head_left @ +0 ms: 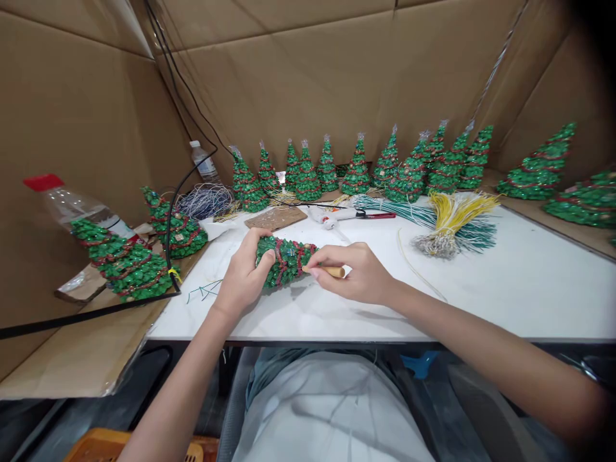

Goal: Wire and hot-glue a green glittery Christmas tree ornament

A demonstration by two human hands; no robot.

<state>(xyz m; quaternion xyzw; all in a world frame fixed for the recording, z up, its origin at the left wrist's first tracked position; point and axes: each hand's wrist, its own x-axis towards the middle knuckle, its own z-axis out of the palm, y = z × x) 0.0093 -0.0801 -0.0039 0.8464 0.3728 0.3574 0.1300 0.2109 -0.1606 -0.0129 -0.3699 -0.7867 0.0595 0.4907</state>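
The tree (287, 260) lies on its side, held just above the near part of the table (481, 289). The left hand (243, 276) wraps its fingers round the base. The right hand (359, 273) pinches a stick (332, 272) at the tree's tip. Other trees (356, 170) stand along the back, with wires (452, 221) in front of them.

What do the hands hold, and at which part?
A green tree: left hand grips its wide end, right hand pinches the wooden stick at its narrow end.

head cam | faces forward and down | close above table (505, 289) | cardboard wall (312, 77) beyond
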